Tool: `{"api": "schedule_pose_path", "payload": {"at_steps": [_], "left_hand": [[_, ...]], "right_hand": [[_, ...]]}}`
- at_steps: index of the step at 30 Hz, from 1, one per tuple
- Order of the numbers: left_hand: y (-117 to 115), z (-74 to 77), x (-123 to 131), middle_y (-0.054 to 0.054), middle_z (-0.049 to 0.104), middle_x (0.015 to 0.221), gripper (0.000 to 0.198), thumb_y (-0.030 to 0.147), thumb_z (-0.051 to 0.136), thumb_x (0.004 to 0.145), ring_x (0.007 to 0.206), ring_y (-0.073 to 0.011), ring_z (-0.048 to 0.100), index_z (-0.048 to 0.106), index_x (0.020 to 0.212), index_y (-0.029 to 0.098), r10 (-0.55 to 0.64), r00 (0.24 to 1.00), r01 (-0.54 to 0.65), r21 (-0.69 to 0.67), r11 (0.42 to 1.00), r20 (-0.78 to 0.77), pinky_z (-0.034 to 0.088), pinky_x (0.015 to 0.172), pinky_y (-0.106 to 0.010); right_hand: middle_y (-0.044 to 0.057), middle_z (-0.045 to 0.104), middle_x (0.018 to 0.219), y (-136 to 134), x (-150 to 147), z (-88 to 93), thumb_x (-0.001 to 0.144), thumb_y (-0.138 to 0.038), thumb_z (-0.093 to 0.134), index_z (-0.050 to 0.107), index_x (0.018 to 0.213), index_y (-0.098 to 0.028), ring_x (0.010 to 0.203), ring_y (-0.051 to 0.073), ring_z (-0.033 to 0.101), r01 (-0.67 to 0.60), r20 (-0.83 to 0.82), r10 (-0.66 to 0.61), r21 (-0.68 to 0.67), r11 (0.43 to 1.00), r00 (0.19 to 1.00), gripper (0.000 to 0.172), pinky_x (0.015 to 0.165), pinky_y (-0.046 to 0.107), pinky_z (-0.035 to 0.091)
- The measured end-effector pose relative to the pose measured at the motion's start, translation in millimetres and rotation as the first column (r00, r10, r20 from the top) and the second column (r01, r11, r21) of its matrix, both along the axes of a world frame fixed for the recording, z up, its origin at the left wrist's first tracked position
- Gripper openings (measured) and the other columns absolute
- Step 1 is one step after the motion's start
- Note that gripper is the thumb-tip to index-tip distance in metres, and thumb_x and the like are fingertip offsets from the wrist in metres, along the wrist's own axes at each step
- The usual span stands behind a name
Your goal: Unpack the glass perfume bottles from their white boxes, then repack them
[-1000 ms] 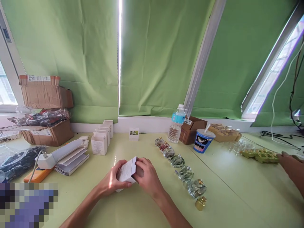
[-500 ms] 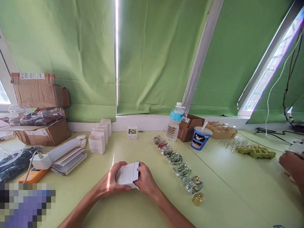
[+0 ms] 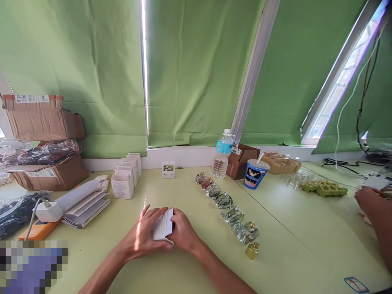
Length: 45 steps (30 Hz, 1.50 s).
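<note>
Fingers of the left hand [image 3: 143, 237] and right hand [image 3: 183, 232] clamp one white paper carton [image 3: 162, 228] from either side, at seven o'clock in the head view. Too hard a squeeze could crease its thin card. From it, six glass perfume bottles [image 3: 223, 200] run from two to three o'clock, then one gold cap [image 3: 252, 251]; at ten o'clock, at least four standing cartons [image 3: 121, 185].

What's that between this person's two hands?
In the head view, a small white box with printed text is held between the left hand and the right hand.
</note>
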<state>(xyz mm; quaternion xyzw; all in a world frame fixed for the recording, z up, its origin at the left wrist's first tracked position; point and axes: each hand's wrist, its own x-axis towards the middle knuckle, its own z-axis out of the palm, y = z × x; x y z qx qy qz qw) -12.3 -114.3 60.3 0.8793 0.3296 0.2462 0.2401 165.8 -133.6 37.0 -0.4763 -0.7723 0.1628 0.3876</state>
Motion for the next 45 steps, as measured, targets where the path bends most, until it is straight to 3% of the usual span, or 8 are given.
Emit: {"api": "schedule_pose_path", "payload": {"at_steps": [5,11,15,20,30,36,39,45], "left_hand": [[-4.9,8.3,1.7,-0.005,0.059,0.122,0.079,0.048,0.076,0.066,0.104,-0.0240,0.059,0.043,0.134,0.026,-0.030,0.994,0.045,-0.148,0.988,0.108,0.051,0.088,-0.033],[-1.0,12.6,-6.0,0.000,0.061,0.100,0.056,0.038,0.073,0.067,0.082,-0.0171,0.056,0.052,0.117,0.025,0.022,0.994,0.002,-0.224,0.975,0.103,0.046,0.065,-0.025],[2.7,14.1,-9.6,0.001,0.060,0.095,0.054,0.040,0.072,0.068,0.080,-0.0158,0.054,0.051,0.115,0.025,0.010,0.994,0.020,-0.266,0.964,0.111,0.044,0.063,-0.023],[9.8,13.9,-19.1,-0.001,0.060,0.104,0.063,0.049,0.071,0.067,0.083,-0.0173,0.055,0.049,0.122,0.028,0.093,0.996,-0.085,-0.278,0.957,0.015,0.044,0.065,-0.024],[24.8,8.2,-38.9,-0.004,0.062,0.109,0.064,0.056,0.065,0.070,0.092,-0.0226,0.059,0.050,0.126,0.027,0.181,0.973,-0.194,-0.076,0.978,-0.145,0.045,0.076,-0.029],[35.1,-13.8,-36.4,-0.013,0.051,0.133,0.077,0.061,0.064,0.072,0.125,-0.0332,0.044,0.042,0.134,0.021,0.495,0.866,-0.449,0.333,0.829,-0.066,0.032,0.105,-0.049],[21.7,-19.0,-14.3,-0.015,0.046,0.139,0.077,0.061,0.060,0.077,0.132,-0.0325,0.038,0.037,0.137,0.020,0.423,0.905,-0.397,0.445,0.803,0.045,0.031,0.108,-0.049],[-9.8,-27.5,30.2,-0.006,0.065,0.113,0.037,0.039,0.056,0.085,0.100,-0.0254,0.063,0.053,0.120,0.027,0.268,0.962,-0.241,0.299,0.923,-0.051,0.049,0.083,-0.037]], "right_hand": [[0.001,0.058,0.075,-3.8,-0.5,8.3,0.062,-0.020,0.070,0.059,0.062,-0.017,0.072,0.016,0.052,0.014,0.060,-0.017,0.048,0.999,0.998,0.011,0.073,0.027,0.038],[-0.003,0.049,0.072,-7.3,15.4,32.1,0.070,-0.017,0.066,0.059,0.065,-0.019,0.069,0.012,0.050,-0.017,-0.003,0.017,-0.009,1.000,1.000,0.008,0.069,0.023,0.040],[-0.001,0.051,0.080,-8.7,26.4,44.3,0.073,-0.016,0.063,0.064,0.076,-0.020,0.074,0.012,0.053,-0.047,-0.088,0.040,-0.076,0.996,0.995,0.004,0.066,0.021,0.042],[-0.001,0.051,0.079,-7.5,38.5,51.8,0.075,-0.017,0.063,0.066,0.075,-0.019,0.071,0.013,0.053,0.035,-0.048,-0.037,-0.049,0.998,0.998,0.004,0.066,0.023,0.041],[0.000,0.052,0.078,-4.1,54.4,56.7,0.079,-0.020,0.059,0.063,0.073,-0.019,0.073,0.015,0.052,0.152,0.038,-0.154,0.039,0.988,0.987,0.008,0.067,0.026,0.041],[0.000,0.049,0.071,-1.6,59.4,53.1,0.078,-0.022,0.058,0.049,0.060,-0.020,0.072,0.016,0.049,0.290,0.191,-0.309,0.121,0.949,0.932,0.020,0.065,0.027,0.037],[0.000,0.051,0.072,-3.3,52.4,51.2,0.076,-0.021,0.058,0.046,0.059,-0.020,0.071,0.015,0.049,0.310,0.243,-0.333,0.128,0.942,0.911,0.021,0.063,0.026,0.035],[0.000,0.054,0.074,-12.8,29.2,46.1,0.073,-0.020,0.060,0.049,0.061,-0.020,0.073,0.014,0.050,0.277,0.329,-0.310,0.142,0.950,0.892,0.016,0.063,0.026,0.032]]}}
